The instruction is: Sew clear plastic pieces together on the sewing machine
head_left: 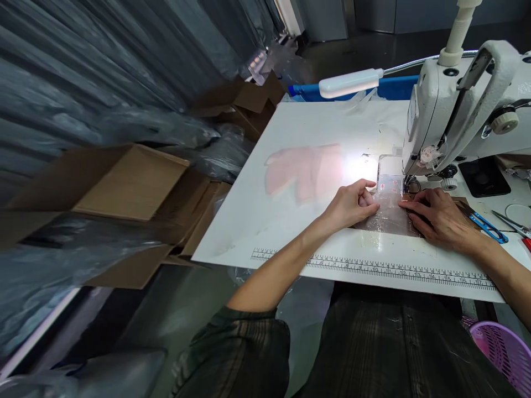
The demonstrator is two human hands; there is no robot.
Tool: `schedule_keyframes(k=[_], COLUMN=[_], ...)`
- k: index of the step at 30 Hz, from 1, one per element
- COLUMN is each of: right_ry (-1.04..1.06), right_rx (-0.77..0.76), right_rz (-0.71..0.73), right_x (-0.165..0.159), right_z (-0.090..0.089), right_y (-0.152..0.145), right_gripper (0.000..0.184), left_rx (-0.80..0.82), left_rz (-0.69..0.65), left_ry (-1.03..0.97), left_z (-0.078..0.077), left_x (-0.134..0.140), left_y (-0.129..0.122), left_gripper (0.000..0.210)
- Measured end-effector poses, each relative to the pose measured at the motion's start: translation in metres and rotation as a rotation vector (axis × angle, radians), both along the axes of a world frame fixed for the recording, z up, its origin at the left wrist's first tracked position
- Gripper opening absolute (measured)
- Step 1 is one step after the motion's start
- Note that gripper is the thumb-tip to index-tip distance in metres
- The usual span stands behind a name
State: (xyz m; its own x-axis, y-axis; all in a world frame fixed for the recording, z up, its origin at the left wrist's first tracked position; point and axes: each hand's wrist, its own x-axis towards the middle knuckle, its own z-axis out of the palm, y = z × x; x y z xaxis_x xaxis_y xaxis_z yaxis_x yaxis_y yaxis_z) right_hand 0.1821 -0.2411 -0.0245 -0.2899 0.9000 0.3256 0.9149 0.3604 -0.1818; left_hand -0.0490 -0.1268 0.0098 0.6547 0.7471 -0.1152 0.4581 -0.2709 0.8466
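A clear plastic sheet (390, 215) with small reddish marks lies on the white sewing table, partly at the needle area of a white sewing machine (427, 119). At the sheet's left edge, my left hand (350, 205) is closed, thumb and fingertips pinching near the edge. My right hand (442, 218) lies palm down at the sheet's right side, close to the presser foot (410, 185), its fingers apart and pressing on the plastic. A brownish strip shows partly beneath the right fingers; what it is I cannot tell.
Blue thread snips (483, 222) and red-handled scissors (516, 225) lie to the right, near a black flat object (484, 177). Pink sheets (305, 171) lie left on the table. A printed ruler (373, 269) runs along the front edge. Open cardboard boxes (133, 182) stand left.
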Motion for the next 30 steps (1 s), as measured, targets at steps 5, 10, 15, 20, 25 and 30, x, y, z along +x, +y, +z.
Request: schedule_keyframes(k=[5,10,15,20,25,30], right_ry=[0.007,0.068,0.070,0.059,0.034,0.052], right_rx=[0.027,0.046,0.027,0.023,0.037,0.037], right_rz=[-0.011,0.017,0.005,-0.013,-0.009,-0.009], right_x=[-0.0029,-0.0006,0.0008,-0.0001,-0.0017,-0.0019], right_z=[-0.0003,-0.0005,-0.0016,-0.0021,-0.0012,-0.0010], right_y=[-0.0023,-0.0018,-0.0009,-0.0011,-0.0023,-0.0026], right_gripper=[0.040,0.040,0.040,0.040,0.040,0.041], left_rx=[-0.078,-0.155,-0.170,-0.171,-0.151,-0.166], left_rz=[-0.019,-0.029,-0.001,0.016,0.024,0.036], left_ry=[-0.052,-0.081,-0.061,-0.057,-0.047,-0.050], left_z=[-0.0027,-0.0047,-0.0018,0.0018,0.0021,0.0010], left_x=[-0.0019,-0.0032,-0.0010,0.0004,0.0006,0.0011], left_y=[0.0038,0.0063,0.0038,0.0013,0.0012,0.0015], left_gripper=[0.052,0.056,0.053,0.048,0.048,0.045])
